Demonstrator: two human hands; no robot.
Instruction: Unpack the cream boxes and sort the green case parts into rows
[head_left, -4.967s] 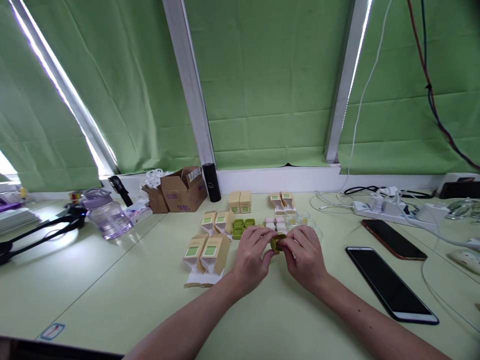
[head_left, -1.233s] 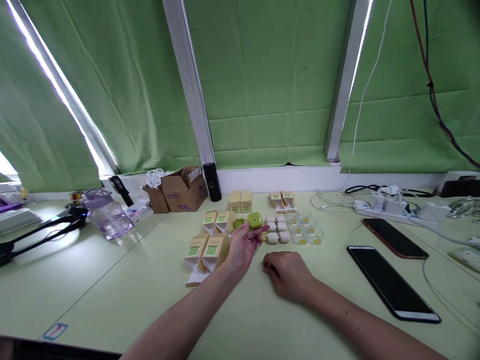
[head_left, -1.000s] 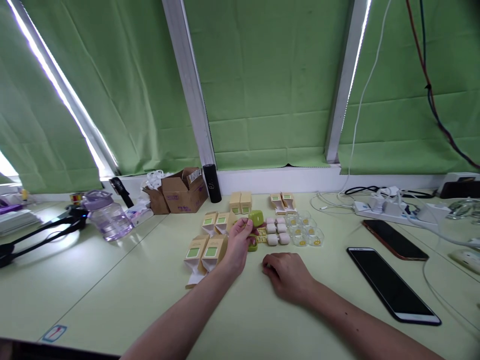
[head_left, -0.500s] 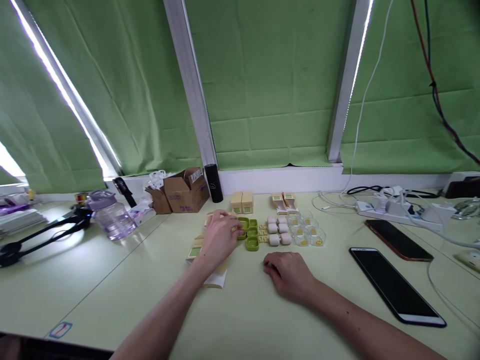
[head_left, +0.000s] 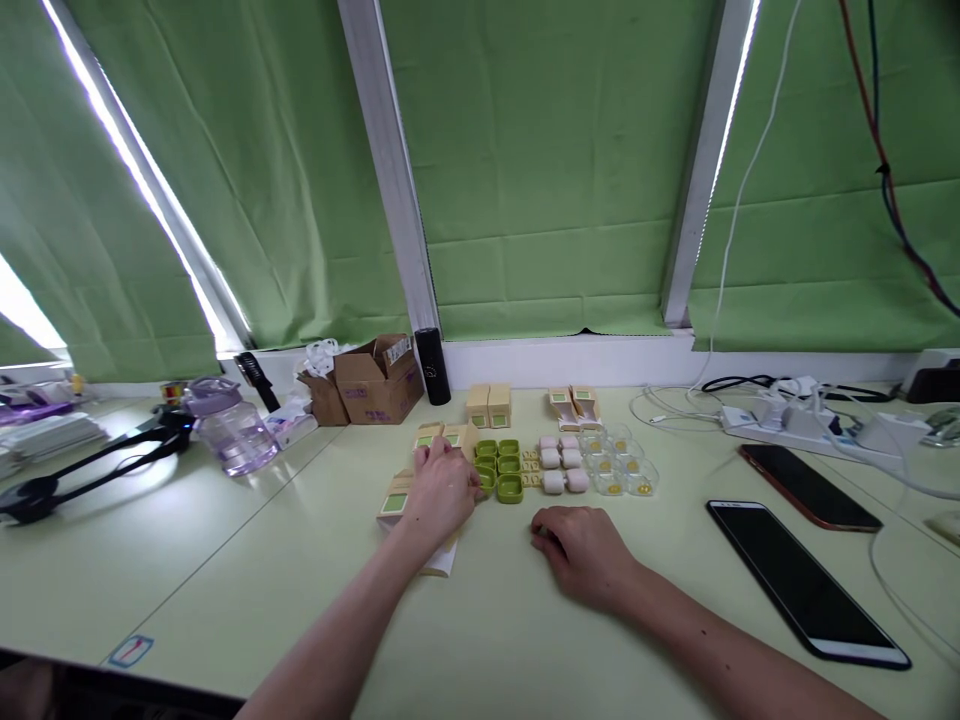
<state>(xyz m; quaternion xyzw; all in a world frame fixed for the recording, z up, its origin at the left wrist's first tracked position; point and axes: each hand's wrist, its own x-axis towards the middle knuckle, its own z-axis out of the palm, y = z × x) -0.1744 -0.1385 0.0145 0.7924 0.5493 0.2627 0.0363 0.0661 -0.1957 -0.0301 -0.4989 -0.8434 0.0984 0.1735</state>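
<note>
My left hand (head_left: 441, 487) reaches over the table with its fingers bent down at a small green square dish (head_left: 486, 482). That dish is the near left one of two columns of green dishes (head_left: 509, 488); my fingers hide its left side. Partly under the same hand and wrist lie beige cartons with green labels (head_left: 395, 503). My right hand (head_left: 579, 550) rests on the tabletop with its fingers curled in, and nothing shows in them. Beyond it stand small yellowish pieces (head_left: 531, 469), white-pink rolls (head_left: 553, 482) and clear round cups with yellow bits (head_left: 642, 484).
Two beige boxes (head_left: 488, 405) and two open cartons (head_left: 574, 407) stand at the back. On the right are two phones (head_left: 806, 580) and a power strip (head_left: 810, 437) with cables. A purple-lidded bottle (head_left: 232, 430), a cardboard box (head_left: 381, 385) and a black cylinder (head_left: 432, 367) are leftward.
My left hand has moved slightly toward me, from the middle of the green dishes to the near left one. The dishes now show in neat columns. My right hand stays put; the view shifts slightly.
</note>
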